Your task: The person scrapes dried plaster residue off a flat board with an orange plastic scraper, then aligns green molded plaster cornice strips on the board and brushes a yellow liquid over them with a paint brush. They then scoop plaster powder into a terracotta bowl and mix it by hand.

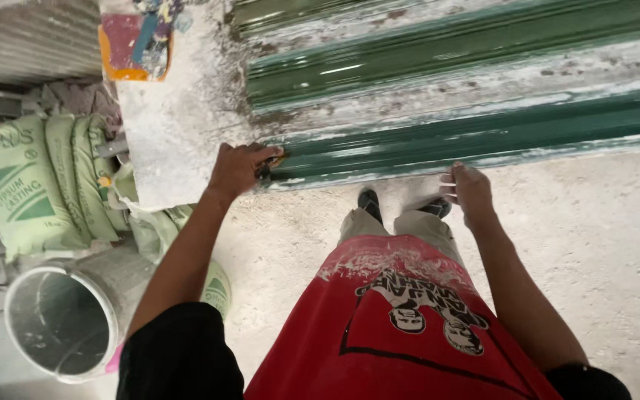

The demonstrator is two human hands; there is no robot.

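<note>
A long green mould [453, 89] with ridged, glossy channels and white plaster crust lies across a white plaster-covered bench [179, 111]. My left hand [240, 167] is closed on the mould's near edge at its left end, with a small dark thing under the fingers that I cannot make out. My right hand [470, 190] touches the same near edge further right, fingers curled against it. Below, I see my red shirt, pale trousers and dark shoes.
Pale green plaster sacks [35, 185] are stacked at the left beside the bench. A plaster-smeared bucket [61, 318] stands at the lower left. A paint-stained board [135, 41] lies on the bench's far end. The floor [594, 237] is dusty concrete.
</note>
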